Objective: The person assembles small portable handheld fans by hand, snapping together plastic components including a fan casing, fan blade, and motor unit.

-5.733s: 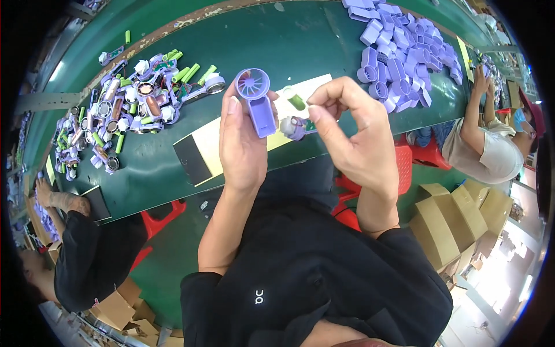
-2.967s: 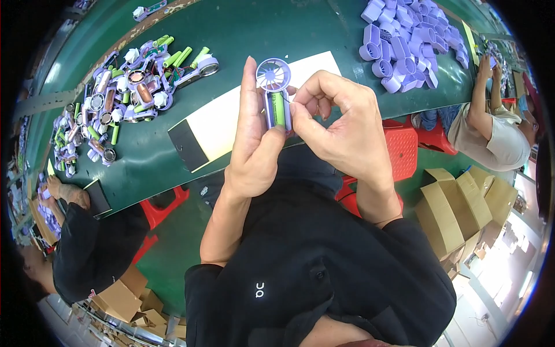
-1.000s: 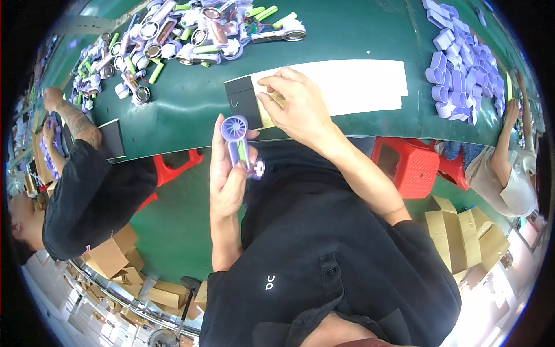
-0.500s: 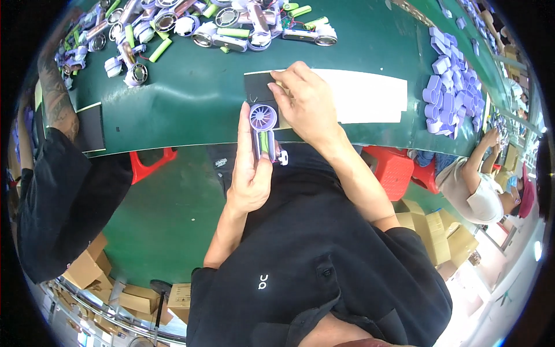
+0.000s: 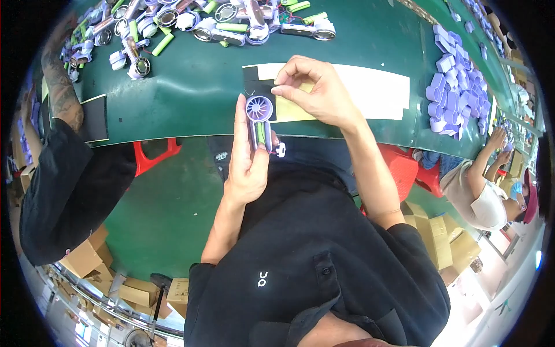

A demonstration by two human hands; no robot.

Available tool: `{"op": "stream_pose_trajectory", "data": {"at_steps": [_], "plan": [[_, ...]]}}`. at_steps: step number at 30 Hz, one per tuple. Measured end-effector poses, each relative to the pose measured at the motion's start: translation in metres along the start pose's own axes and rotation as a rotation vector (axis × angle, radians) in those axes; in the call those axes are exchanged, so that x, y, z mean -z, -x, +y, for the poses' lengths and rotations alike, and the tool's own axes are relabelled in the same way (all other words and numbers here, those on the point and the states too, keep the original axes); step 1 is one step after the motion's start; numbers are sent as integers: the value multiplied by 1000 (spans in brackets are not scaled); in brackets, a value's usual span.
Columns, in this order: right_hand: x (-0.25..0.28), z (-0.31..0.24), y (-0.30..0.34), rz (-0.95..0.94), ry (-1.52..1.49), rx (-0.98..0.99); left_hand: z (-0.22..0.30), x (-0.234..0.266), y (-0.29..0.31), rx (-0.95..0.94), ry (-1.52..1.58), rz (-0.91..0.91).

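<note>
My left hand (image 5: 247, 176) grips a purple handheld fan (image 5: 259, 108), its round bladed head pointing away from me. A green battery (image 5: 261, 133) shows in the fan's handle, and a small white part (image 5: 281, 150) hangs beside it. My right hand (image 5: 324, 95) is closed in a pinch just right of the fan head, over a white backing sheet (image 5: 373, 92). Whatever lies between those fingertips is too small to make out. A black patch (image 5: 251, 74) covers the sheet's left end, partly behind the fan head, and a yellowish strip (image 5: 292, 113) shows below my right fingers.
Many fan parts with green batteries (image 5: 163, 45) are heaped along the table's far left. Purple plastic shells (image 5: 454, 92) form a pile at the right. A co-worker's tattooed arm (image 5: 62, 98) rests at the left by another black sheet (image 5: 95, 118). Red stools (image 5: 399, 168) stand below the edge.
My right hand has moved slightly right and its fingers have curled into a pinch, uncovering the yellowish strip. My left hand, still gripping the fan, has shifted slightly left and away from me.
</note>
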State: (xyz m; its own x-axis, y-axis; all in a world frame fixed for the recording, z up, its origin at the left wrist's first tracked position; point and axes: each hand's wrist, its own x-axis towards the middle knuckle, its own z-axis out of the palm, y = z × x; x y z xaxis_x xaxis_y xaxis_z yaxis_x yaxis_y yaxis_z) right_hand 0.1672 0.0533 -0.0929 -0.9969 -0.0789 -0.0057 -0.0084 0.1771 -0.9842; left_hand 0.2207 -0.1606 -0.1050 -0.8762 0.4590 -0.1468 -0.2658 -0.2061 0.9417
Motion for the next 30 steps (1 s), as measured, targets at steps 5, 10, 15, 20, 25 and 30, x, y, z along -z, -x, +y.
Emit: {"op": "stream_pose_trajectory", "data": {"at_steps": [5, 10, 15, 20, 25, 30], "plan": [[32, -39, 35, -33, -286, -143, 5, -10, -1, -55, -46, -34], [53, -97, 63, -93, -85, -282, 23, -44, -15, -195, -229, -45], [69, -90, 77, -78, -70, -268, 25, -76, -21, -288, -280, -167], [82, -96, 94, 49, 49, -278, 21, -100, -24, -389, -544, -192], [91, -96, 104, 68, 103, -213, 19, -120, -29, -390, -459, -263], [98, -84, 109, 110, 195, -84, 19, -133, -33, -317, -372, -257]]}}
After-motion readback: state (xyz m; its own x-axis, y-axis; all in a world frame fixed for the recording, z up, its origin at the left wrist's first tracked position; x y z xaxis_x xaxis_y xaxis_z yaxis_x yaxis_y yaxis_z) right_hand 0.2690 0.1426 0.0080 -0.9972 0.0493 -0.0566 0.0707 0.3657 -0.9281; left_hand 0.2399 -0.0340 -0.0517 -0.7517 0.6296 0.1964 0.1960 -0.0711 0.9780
